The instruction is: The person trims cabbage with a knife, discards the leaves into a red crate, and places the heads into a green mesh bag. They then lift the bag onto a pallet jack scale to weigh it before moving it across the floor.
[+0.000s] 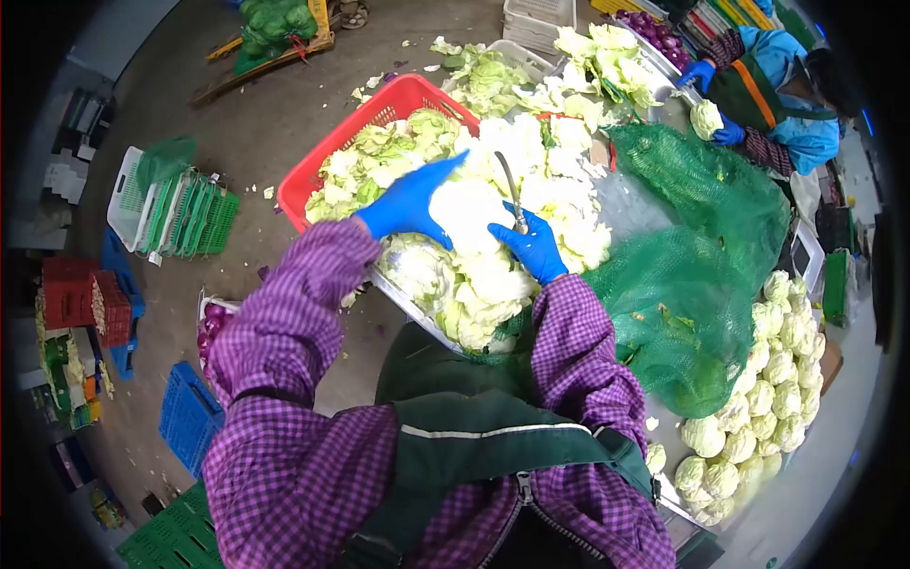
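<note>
At frame centre, pale cabbage head [466,211] beside left hand [412,202], splayed wide against it; right hand [536,246], lower right, closed round curved knife [512,187] (tip toward frame top).

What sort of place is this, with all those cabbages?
Probably a workroom where vegetables get trimmed: there are piled-up cabbages, a red crate of loose leaves, and another worker in blue gloves.
</note>
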A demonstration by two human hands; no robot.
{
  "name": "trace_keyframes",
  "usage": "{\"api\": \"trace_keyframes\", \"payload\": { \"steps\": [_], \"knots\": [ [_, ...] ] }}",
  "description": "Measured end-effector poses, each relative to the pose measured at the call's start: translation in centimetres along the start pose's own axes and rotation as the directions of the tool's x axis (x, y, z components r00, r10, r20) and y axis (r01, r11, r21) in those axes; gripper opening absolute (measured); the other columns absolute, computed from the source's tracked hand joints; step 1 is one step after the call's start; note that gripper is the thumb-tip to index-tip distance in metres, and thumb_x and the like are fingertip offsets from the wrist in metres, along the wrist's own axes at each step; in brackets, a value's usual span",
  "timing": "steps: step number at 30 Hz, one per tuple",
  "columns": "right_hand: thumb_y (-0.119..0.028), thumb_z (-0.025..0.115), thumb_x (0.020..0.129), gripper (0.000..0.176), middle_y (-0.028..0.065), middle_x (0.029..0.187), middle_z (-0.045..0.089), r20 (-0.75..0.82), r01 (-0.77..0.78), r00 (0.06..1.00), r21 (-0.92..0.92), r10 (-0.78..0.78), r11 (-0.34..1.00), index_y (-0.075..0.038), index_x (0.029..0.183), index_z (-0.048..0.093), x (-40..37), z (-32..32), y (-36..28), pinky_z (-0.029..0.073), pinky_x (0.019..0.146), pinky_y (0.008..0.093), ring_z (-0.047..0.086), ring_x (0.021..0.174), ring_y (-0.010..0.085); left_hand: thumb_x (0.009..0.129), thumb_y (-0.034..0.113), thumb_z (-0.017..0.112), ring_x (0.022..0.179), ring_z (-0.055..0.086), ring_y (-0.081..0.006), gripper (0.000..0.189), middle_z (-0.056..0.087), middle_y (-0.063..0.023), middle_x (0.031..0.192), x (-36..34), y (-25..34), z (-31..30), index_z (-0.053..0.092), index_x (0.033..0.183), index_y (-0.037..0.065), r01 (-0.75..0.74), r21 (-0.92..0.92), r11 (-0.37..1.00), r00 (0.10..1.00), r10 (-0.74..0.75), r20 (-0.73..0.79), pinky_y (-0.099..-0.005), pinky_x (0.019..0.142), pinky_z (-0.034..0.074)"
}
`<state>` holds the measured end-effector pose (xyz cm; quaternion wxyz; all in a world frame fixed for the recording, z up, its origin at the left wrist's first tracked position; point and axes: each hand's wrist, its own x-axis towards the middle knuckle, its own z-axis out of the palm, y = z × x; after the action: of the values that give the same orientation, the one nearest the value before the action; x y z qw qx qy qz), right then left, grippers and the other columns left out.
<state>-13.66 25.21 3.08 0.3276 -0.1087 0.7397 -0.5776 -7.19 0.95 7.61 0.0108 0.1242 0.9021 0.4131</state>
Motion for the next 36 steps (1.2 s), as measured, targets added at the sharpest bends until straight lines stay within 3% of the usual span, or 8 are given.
{"api": "trace_keyframes", "payload": {
  "steps": [2, 7, 13, 19, 22, 25, 31, 36],
  "knots": [
    [-0.030, 0.077, 0.073, 0.056, -0.0017, 0.068, 0.052, -0.018, -0.077, 0.997, 0.042, 0.078, 0.996, 0.002, 0.115, 0.058, 0.3, -0.3, 0.0, 0.044, 0.057, 0.0219, 0.048, 0.059, 0.0065, 0.050, 0.033, 0.087, 0.116, 0.046, -0.0336, 0.107, 0.042, -0.0207, 0.133, -2.2, 0.2, 1.7, 0.032, 0.139, 0.008, 0.223, -0.007, 0.975, 0.894, -0.208, -0.398, -0.0394, 0.098, 0.038],
    [-0.030, 0.074, 0.078, 0.029, -0.0045, 0.056, 0.046, -0.073, -0.063, 0.995, 0.086, 0.069, 0.994, -0.004, 0.077, 0.060, 1.1, 0.2, 0.3, 0.038, 0.043, 0.0216, 0.042, 0.046, 0.0049, 0.072, 0.034, 0.077, 0.126, 0.036, -0.0271, 0.098, 0.038, -0.0191, 0.135, -4.9, -0.3, 11.6, 0.018, 0.141, -0.002, 0.336, -0.738, 0.585, 0.601, -0.736, -0.310, -0.0355, 0.103, 0.030],
    [-0.023, 0.070, 0.081, 0.029, 0.0000, 0.052, 0.048, -0.157, -0.054, 0.984, 0.174, 0.082, 0.983, -0.005, 0.065, 0.053, -2.0, 2.3, 2.9, 0.037, 0.039, 0.0242, 0.045, 0.040, 0.0087, 0.058, 0.031, 0.086, 0.129, 0.030, -0.0312, 0.126, 0.020, -0.0237, 0.141, -2.5, 1.4, 12.8, -0.002, 0.142, -0.001, 0.357, -0.394, 0.847, 0.597, -0.532, -0.601, -0.0405, 0.107, 0.026],
    [-0.025, 0.064, 0.082, 0.026, 0.0066, 0.049, 0.052, -0.179, -0.268, 0.902, 0.483, 0.394, 0.833, -0.007, 0.069, 0.050, -2.3, 0.9, 5.8, 0.034, 0.033, 0.0271, 0.041, 0.032, 0.0140, 0.058, 0.026, 0.086, 0.132, 0.027, -0.0274, 0.121, 0.027, -0.0213, 0.141, -4.1, -1.8, 8.1, 0.004, 0.143, 0.000, 0.214, -0.661, 0.720, 0.847, -0.474, -0.242, -0.0363, 0.108, 0.025],
    [-0.027, 0.063, 0.084, 0.036, 0.0080, 0.066, 0.058, -0.317, -0.051, 0.947, 0.021, 0.056, 0.998, -0.007, 0.114, 0.057, -2.9, -0.2, 6.9, 0.044, 0.044, 0.0280, 0.054, 0.050, 0.0167, 0.061, 0.024, 0.085, 0.135, 0.023, -0.0249, 0.117, 0.024, -0.0185, 0.145, -4.7, -2.3, 5.8, 0.007, 0.145, 0.003, 0.235, -0.515, 0.824, 0.928, -0.348, -0.134, -0.0345, 0.111, 0.018],
    [-0.028, 0.060, 0.086, 0.058, 0.0138, 0.092, 0.064, -0.208, 0.100, 0.946, -0.544, -0.250, 0.833, -0.015, 0.137, 0.037, -5.5, -0.2, 1.1, 0.050, 0.055, 0.0328, 0.060, 0.061, 0.0259, 0.060, 0.027, 0.085, 0.136, 0.020, -0.0240, 0.117, 0.021, -0.0171, 0.147, -3.8, -2.8, 5.0, 0.008, 0.145, 0.006, 0.238, -0.491, 0.838, 0.958, -0.286, -0.023, -0.0341, 0.111, 0.017],
    [-0.031, 0.052, 0.089, 0.060, 0.0172, 0.134, 0.043, 0.090, 0.350, 0.919, -0.639, -0.385, 0.685, -0.024, 0.142, 0.025, -3.4, 1.3, -1.4, 0.052, 0.066, 0.0378, 0.064, 0.077, 0.0344, 0.060, 0.029, 0.085, 0.137, 0.017, -0.0247, 0.118, 0.017, -0.0178, 0.148, -3.5, -2.7, 4.6, 0.007, 0.145, 0.005, 0.227, -0.408, 0.884, 0.970, -0.241, 0.018, -0.0343, 0.111, 0.016],
    [-0.037, 0.045, 0.094, 0.046, 0.0231, 0.092, 0.063, -0.088, 0.179, 0.959, -0.553, -0.271, 0.814, -0.027, 0.138, 0.037, 1.7, 2.1, -1.1, 0.050, 0.070, 0.0390, 0.064, 0.080, 0.0355, 0.061, 0.026, 0.084, 0.138, 0.016, -0.0229, 0.116, 0.016, -0.0156, 0.149, -3.6, -2.0, 4.6, 0.007, 0.145, 0.006, 0.233, -0.401, 0.886, 0.969, -0.246, 0.020, -0.0336, 0.112, 0.014]
  ]
}}
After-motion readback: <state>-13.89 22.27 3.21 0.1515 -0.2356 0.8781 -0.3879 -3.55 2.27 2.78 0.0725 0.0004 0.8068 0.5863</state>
